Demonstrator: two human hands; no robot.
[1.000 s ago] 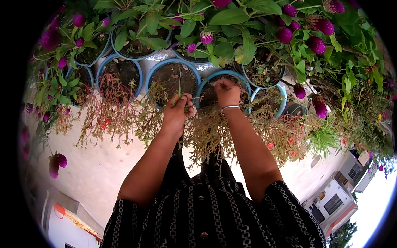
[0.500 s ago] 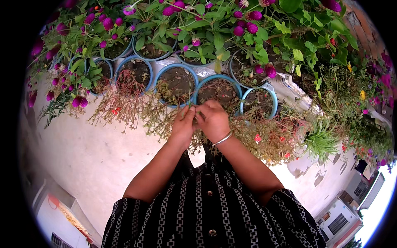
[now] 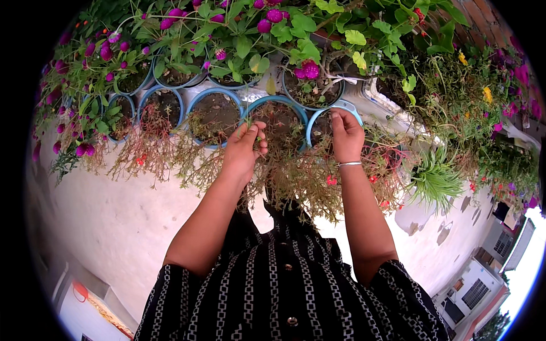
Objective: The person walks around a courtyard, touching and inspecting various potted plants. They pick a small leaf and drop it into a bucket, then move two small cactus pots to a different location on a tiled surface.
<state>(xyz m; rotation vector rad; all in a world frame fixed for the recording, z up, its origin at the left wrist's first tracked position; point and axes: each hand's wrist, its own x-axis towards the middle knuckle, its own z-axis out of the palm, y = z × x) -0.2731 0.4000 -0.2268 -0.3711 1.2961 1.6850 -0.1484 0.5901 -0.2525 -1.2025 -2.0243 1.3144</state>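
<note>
My left hand (image 3: 242, 149) pinches a thin green plant stem between thumb and forefinger, in front of a blue-rimmed pot (image 3: 196, 105). Sparse trailing plants (image 3: 278, 159) with dry-looking, thin stems spill from the pots beside this hand. My right hand (image 3: 347, 136), with a bangle at the wrist, is closed over a smaller light-blue pot (image 3: 309, 132). Its fingertips are pressed together, pointing into that pot; whatever they hold is too small to make out. A larger pot (image 3: 273, 98) stands between the hands.
Leafy plants with purple globe flowers (image 3: 264, 26) crowd the far side. To the right are a spiky green plant (image 3: 437, 181), more trailing stems with red blooms and a brick wall (image 3: 480, 23). A pale floor (image 3: 125, 210) lies below the row of pots.
My hands, together half a second ago, are now apart. The right has moved rightward to the small pot; the left has shifted slightly left. The view has moved a little to the right.
</note>
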